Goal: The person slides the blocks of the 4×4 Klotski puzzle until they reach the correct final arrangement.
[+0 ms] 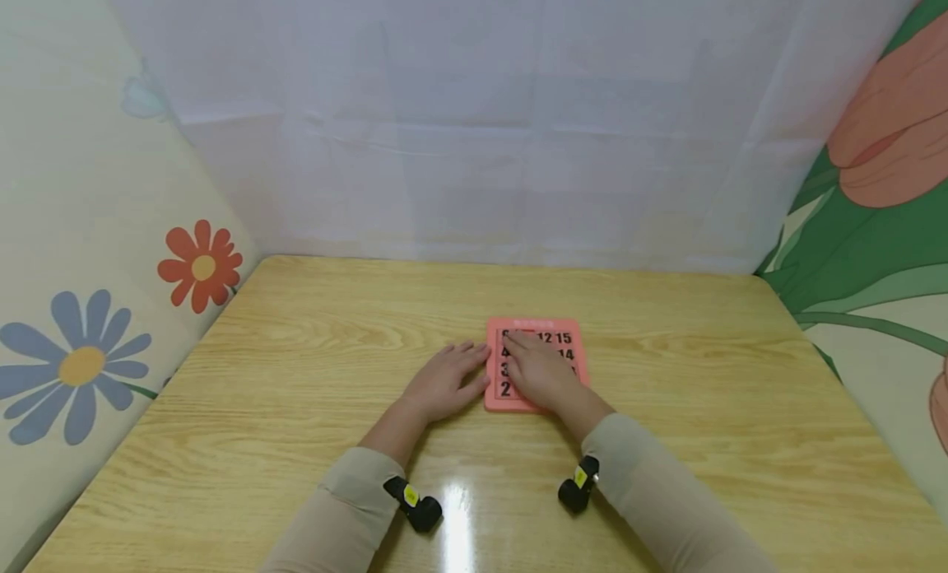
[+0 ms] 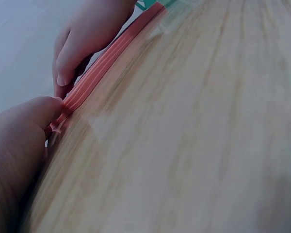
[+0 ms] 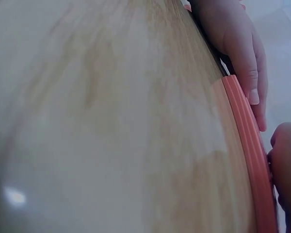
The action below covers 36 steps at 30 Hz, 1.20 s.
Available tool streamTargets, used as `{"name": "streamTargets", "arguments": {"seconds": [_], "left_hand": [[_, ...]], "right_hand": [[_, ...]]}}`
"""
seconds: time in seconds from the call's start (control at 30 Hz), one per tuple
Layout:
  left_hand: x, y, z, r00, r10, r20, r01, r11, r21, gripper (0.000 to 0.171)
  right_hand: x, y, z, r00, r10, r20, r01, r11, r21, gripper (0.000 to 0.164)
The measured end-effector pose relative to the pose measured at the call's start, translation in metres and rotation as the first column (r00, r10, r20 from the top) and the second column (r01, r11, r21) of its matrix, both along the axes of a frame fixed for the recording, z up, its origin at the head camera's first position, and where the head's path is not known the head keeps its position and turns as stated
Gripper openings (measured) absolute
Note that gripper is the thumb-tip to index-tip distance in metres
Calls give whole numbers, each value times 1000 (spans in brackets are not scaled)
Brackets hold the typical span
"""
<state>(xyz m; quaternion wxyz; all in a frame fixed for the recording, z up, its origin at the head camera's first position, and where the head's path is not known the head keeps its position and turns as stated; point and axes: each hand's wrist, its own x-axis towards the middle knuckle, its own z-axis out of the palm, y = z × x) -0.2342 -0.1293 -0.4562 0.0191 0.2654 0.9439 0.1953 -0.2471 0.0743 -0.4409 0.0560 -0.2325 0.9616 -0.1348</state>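
The pink sliding number puzzle (image 1: 566, 356) lies beneath the right hand (image 1: 546, 375), whose extended fingers touch its tiles (image 1: 563, 338), and just right of the left hand (image 1: 441, 384), whose relaxed fingers and thumb touch its edge, on a wood-grain tabletop (image 1: 689, 384) that spreads around both hands.

Screened-off workspace, white cloth backdrop (image 1: 474, 128), flower-printed side panels (image 1: 81, 211), wood-grain table (image 1: 355, 301)
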Motion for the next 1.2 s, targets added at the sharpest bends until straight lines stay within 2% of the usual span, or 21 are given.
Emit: {"name": "streamTargets", "arguments": {"seconds": [0.23,0.4,1.2], "left_hand": [[0,0,-1,1000,3,6,-3,1000,-11,58],[0,0,0,1000,3,3,-3,1000,-9,58],[-2,-1,-2,1000,-9,-25,9,1000,-2,57]], "right_hand": [[0,2,-1,1000,-7,20,7,1000,8,51],[1,5,0,999,-25,39,26,999,-36,50],[1,17,-4,998,-65,19,66,997,-48,49]]}}
